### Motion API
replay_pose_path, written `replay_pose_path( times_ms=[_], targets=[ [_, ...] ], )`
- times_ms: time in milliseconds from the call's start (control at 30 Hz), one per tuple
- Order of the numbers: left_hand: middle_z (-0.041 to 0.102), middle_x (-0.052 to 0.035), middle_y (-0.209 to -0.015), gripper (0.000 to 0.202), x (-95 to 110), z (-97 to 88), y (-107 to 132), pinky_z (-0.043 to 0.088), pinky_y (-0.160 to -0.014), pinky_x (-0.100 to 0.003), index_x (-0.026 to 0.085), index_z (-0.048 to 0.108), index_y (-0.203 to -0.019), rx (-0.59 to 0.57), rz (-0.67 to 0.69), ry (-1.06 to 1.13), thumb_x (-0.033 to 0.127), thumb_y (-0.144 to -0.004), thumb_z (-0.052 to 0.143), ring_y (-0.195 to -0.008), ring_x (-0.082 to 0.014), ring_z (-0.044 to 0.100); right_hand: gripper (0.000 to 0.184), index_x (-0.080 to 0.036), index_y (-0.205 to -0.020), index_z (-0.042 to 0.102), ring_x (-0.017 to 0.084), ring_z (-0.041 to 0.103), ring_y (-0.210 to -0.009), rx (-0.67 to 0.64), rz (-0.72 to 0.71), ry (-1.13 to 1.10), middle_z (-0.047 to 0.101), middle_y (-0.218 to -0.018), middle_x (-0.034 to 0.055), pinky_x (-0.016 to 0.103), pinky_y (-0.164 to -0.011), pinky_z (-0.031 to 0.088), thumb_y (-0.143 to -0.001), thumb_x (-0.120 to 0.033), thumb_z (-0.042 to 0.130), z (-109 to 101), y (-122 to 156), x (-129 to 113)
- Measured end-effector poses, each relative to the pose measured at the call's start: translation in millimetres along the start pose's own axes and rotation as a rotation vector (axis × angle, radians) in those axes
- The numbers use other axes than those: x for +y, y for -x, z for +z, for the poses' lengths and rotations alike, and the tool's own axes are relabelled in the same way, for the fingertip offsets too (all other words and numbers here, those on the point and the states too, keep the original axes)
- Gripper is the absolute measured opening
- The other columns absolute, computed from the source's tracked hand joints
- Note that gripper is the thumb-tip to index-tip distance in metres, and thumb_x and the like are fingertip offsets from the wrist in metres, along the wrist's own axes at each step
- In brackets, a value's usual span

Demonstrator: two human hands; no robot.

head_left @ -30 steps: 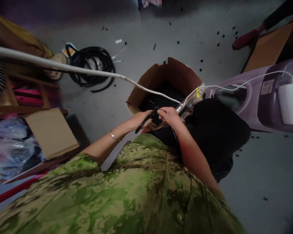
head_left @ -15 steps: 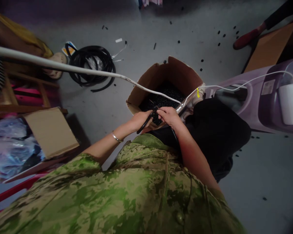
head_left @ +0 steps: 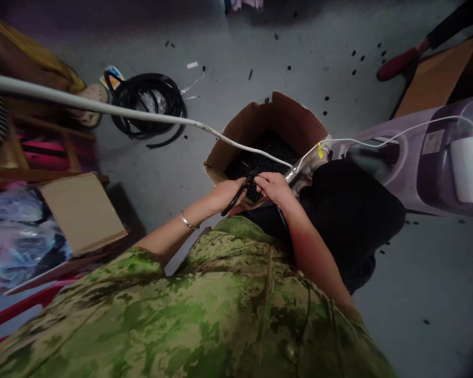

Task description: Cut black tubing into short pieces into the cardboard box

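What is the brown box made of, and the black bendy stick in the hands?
The open brown box looks like plain matte cardboard: bent flaps, raw edges. The thin black tube in the left hand seems rubber or soft plastic, dull and slightly curved.

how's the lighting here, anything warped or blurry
Head view: dim, corners dark; left hand, gripping a black tool, and right hand fairly sharp; black contents of the cardboard box merge into one mass; the white cable bows with wide-angle warp; left-edge clutter is blurred.
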State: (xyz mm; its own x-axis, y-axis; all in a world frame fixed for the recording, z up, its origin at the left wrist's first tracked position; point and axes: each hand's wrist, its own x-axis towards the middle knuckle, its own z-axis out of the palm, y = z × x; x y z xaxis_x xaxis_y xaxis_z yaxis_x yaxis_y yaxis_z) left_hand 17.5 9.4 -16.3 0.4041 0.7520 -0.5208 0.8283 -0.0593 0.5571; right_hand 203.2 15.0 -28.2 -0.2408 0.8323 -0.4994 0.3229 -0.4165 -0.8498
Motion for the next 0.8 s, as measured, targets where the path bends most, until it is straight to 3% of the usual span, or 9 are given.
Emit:
replay_pose_path(
  times_ms=[100, 467, 800],
  targets=[
    [0.076, -0.0139, -0.105, 0.037, 4, -2.3, 1, 0.053, -0.079, -0.033, 0.014, 0.059, -0.127, -0.014, 0.024, -0.198, 0.029, -0.097, 0.045, -0.091, -0.0257, 0.072, 0.034, -0.018, -0.058, 0.055, 0.007, 0.040, -0.042, -0.014, -0.018, 0.017, 0.046, -0.048, -0.0057, 0.020, -0.047, 0.029, -0.089, -0.029, 0.053, 0, 0, 1],
    [0.075, -0.0227, -0.096, 0.039, 12, -5.9, 4, 0.054, -0.075, -0.039, 0.007, 0.067, -0.114, -0.060, -0.004, -0.403, 0.032, -0.099, 0.041, -0.087, -0.0331, 0.073, 0.035, -0.017, -0.056, 0.057, 0.009, 0.045, -0.050, -0.009, -0.045, 0.137, 0.050, -0.050, -0.0040, 0.023, -0.056, 0.032, -0.089, -0.028, 0.054, -1, -1, 2],
    [0.075, -0.0228, -0.096, 0.037, 5, 1.5, -2, 0.053, -0.077, -0.037, 0.009, 0.072, -0.101, -0.077, 0.022, -0.379, 0.033, -0.098, 0.044, -0.090, -0.0333, 0.073, 0.037, -0.018, -0.054, 0.059, 0.010, 0.045, -0.050, -0.042, 0.041, 0.314, 0.049, -0.047, -0.0042, 0.024, -0.056, 0.031, -0.090, -0.026, 0.055, -3, -2, -6]
  ],
)
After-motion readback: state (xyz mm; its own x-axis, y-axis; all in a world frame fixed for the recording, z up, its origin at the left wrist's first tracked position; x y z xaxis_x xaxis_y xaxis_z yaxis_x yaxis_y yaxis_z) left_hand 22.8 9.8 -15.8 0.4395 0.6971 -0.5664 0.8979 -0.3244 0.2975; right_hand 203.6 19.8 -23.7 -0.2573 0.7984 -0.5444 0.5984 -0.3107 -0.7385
